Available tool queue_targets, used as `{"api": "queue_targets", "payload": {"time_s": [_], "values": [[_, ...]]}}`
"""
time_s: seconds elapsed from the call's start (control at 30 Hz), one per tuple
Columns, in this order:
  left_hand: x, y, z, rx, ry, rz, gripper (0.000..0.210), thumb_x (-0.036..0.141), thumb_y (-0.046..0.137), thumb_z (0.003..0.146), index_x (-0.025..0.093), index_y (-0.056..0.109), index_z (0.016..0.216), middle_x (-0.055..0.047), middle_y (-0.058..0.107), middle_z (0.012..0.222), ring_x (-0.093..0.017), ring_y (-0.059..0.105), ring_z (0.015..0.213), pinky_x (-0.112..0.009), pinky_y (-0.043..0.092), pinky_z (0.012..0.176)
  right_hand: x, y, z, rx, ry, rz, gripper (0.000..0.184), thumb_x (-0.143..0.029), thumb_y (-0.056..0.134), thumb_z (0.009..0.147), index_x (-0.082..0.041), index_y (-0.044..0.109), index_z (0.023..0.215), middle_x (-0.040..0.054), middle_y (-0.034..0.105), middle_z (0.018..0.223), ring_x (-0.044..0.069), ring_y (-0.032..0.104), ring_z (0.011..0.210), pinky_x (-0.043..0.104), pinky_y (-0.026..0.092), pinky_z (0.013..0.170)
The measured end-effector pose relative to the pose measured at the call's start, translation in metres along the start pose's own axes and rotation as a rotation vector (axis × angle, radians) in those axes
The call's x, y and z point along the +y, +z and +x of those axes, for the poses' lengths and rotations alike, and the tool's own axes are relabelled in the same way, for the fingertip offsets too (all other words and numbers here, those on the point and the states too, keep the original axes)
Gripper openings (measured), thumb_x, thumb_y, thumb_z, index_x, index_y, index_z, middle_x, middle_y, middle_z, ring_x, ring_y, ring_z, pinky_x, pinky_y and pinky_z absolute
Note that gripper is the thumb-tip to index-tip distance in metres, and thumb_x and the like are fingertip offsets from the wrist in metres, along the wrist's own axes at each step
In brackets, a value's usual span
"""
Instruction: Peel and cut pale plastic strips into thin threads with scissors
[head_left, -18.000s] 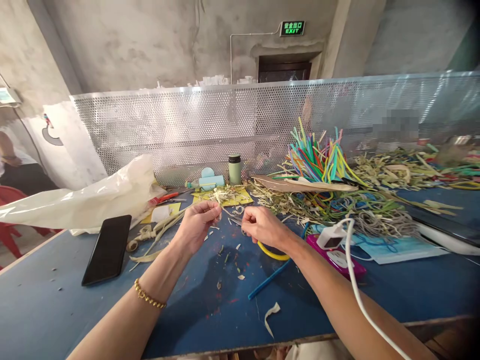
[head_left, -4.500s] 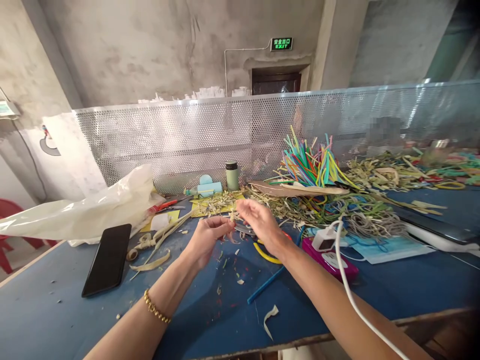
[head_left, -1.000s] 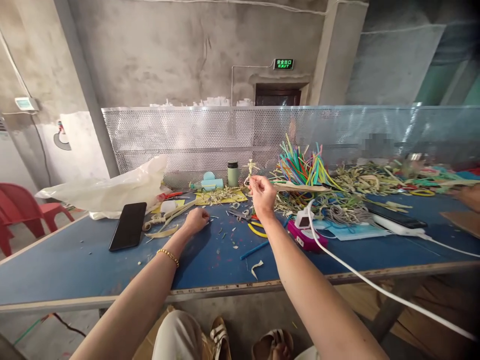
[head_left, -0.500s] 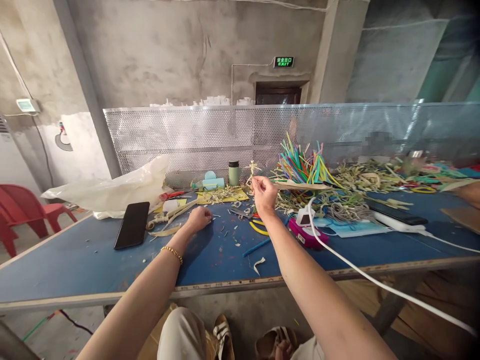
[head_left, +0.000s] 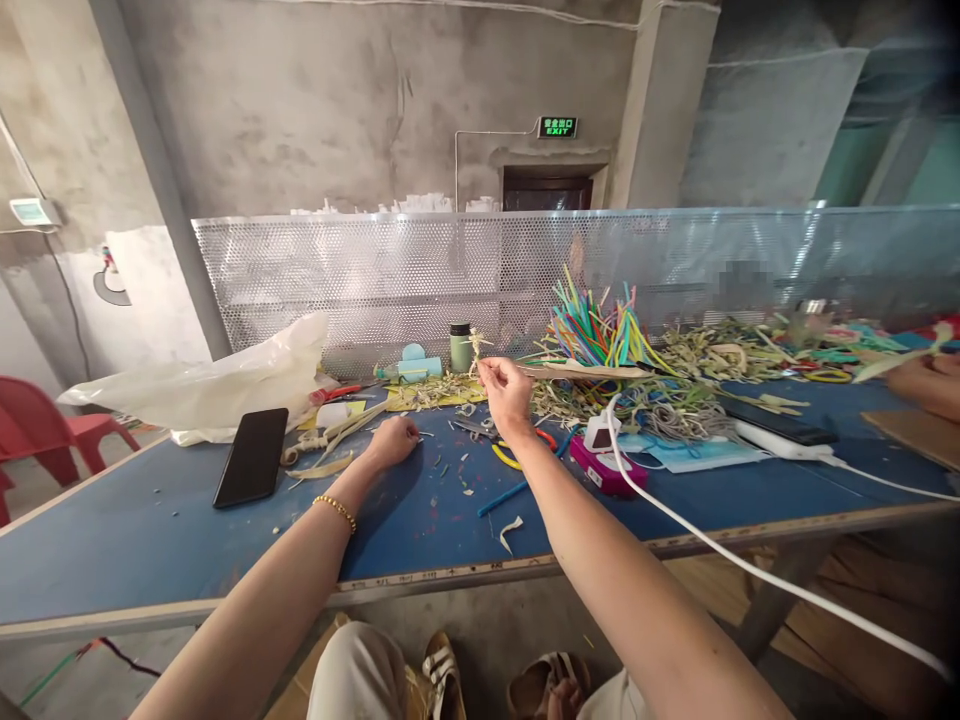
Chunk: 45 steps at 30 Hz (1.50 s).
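Straw-coloured figurine stands upright, pinched low in the right hand's fingertips, raised forward and right of the left hand. Left hand curled on blue tabletop; whether it grips anything cannot be told. Green flask behind figurine; black smartphone left of left hand.

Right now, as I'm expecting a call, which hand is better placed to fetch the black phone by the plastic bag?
Probably the left hand: it rests on the table, nearer the black phone, with nothing clearly in its grip. The right hand, farther off, pinches the small pale figure.
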<state>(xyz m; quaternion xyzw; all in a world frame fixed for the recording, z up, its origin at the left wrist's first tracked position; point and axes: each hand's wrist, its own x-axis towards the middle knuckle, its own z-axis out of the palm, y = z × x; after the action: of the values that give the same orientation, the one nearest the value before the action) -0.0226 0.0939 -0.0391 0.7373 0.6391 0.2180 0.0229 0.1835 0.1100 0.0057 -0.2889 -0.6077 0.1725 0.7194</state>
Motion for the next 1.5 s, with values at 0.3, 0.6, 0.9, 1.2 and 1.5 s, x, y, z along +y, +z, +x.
{"api": "queue_targets", "payload": {"time_s": [0.3, 0.6, 0.9, 1.2, 1.5], "values": [[-0.002, 0.001, 0.001, 0.018, 0.036, 0.02, 0.017, 0.016, 0.061, 0.077, 0.018, 0.076, 0.084, -0.007, 0.074, 0.085, -0.02, 0.065, 0.083, -0.025, 0.046, 0.073, -0.004, 0.022, -0.027, -0.227, 0.115, -0.002, 0.025, -0.043, 0.063, 0.079, -0.019, 0.062, 0.074, 0.0006, 0.059, 0.058, 0.014, 0.054, 0.052, 0.025, 0.042, 0.049], [-0.005, 0.007, 0.005, 0.018, 0.074, 0.011, 0.022, 0.016, 0.052, 0.085, 0.012, 0.074, 0.087, -0.011, 0.073, 0.093, -0.02, 0.064, 0.088, -0.026, 0.044, 0.077, -0.021, 0.051, -0.059, -0.586, 0.213, 0.15, 0.02, -0.037, 0.063, 0.08, -0.018, 0.061, 0.076, -0.0032, 0.057, 0.055, 0.008, 0.046, 0.041, 0.02, 0.036, 0.041], [0.002, -0.004, -0.001, -0.005, 0.053, 0.016, 0.024, 0.011, 0.058, 0.077, 0.015, 0.077, 0.091, -0.01, 0.075, 0.088, -0.021, 0.067, 0.084, -0.028, 0.048, 0.077, -0.051, 0.033, -0.002, -0.121, 0.096, 0.258, 0.022, -0.038, 0.067, 0.081, -0.018, 0.064, 0.086, -0.0026, 0.057, 0.059, 0.007, 0.047, 0.046, 0.021, 0.037, 0.041], [0.004, -0.008, -0.006, -0.04, 0.065, 0.034, 0.025, 0.011, 0.057, 0.078, 0.016, 0.077, 0.092, -0.008, 0.076, 0.091, -0.02, 0.067, 0.086, -0.027, 0.048, 0.077, -0.056, 0.016, 0.025, 0.014, -0.037, 0.224, 0.017, -0.035, 0.067, 0.082, -0.018, 0.063, 0.083, -0.0045, 0.057, 0.057, 0.005, 0.048, 0.044, 0.017, 0.036, 0.039], [0.005, -0.01, -0.008, -0.039, 0.062, 0.041, 0.024, 0.011, 0.057, 0.079, 0.016, 0.076, 0.093, -0.008, 0.075, 0.091, -0.019, 0.066, 0.086, -0.026, 0.048, 0.077, -0.044, -0.002, 0.043, 0.096, 0.011, 0.193, 0.017, -0.033, 0.067, 0.08, -0.017, 0.062, 0.083, -0.0055, 0.056, 0.055, 0.005, 0.047, 0.041, 0.016, 0.034, 0.036]]}}
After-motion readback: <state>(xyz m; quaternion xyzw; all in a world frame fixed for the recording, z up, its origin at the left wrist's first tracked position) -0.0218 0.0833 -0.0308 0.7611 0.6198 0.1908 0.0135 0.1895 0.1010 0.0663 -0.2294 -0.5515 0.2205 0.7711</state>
